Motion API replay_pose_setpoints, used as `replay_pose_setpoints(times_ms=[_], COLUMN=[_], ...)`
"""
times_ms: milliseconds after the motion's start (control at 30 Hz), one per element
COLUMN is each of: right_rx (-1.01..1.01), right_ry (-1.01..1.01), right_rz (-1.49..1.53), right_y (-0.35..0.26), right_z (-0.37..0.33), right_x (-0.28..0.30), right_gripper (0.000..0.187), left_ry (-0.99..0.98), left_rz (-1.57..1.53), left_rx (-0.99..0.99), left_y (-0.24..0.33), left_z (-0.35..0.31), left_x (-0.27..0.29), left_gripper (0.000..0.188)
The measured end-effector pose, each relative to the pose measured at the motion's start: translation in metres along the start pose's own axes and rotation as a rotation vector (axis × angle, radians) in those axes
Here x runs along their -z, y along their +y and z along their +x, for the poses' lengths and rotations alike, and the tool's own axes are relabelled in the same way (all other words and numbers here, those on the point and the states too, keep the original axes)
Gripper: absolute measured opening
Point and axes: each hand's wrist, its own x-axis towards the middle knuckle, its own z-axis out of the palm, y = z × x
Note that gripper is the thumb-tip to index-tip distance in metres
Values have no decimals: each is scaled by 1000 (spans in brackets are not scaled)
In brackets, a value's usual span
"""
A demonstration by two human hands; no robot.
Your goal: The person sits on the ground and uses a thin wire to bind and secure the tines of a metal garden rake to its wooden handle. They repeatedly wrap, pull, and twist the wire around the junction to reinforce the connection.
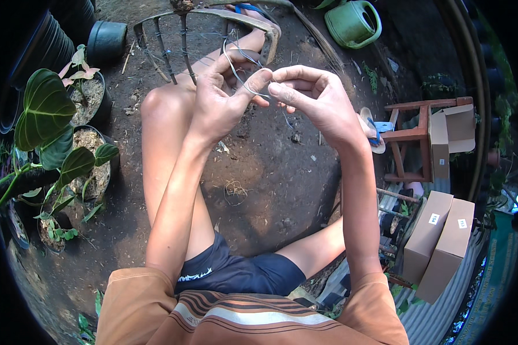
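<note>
Both hands are raised in front of me, fingertips meeting over a thin silver wire (227, 56) that curves in a loop. My left hand (221, 100) is closed on the wire, thumb pointing right. My right hand (319, 100) pinches with thumb and index finger where the wire reaches its fingertips; the exact end is hard to see. Just beyond my left hand is a curved rake-like frame (213, 12) with several long tines, some wrapped in dark strands. More thin wire hangs tangled near it. The frame rests by my bent left leg (167, 115).
Potted leafy plants (46, 112) and black pots (106, 41) line the left. A green watering can (351, 26) lies at the far right. A wooden stool (423, 141), a blue-strapped sandal (374, 129) and cardboard boxes (429, 230) stand right. Dry fibres (235, 190) lie on the soil.
</note>
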Motion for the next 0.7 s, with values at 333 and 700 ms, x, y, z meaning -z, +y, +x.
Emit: replay_pose_setpoints(times_ms=[333, 700], right_rx=[250, -263], right_ry=[418, -181], right_rz=[-448, 575], right_y=[4, 39], right_z=[-9, 14], right_x=[-27, 20], right_gripper=[15, 24], left_ry=[38, 73], left_rz=[2, 32], left_rx=[-46, -45], left_y=[-6, -14], left_z=[-4, -8], left_x=[-6, -8], left_gripper=[24, 21])
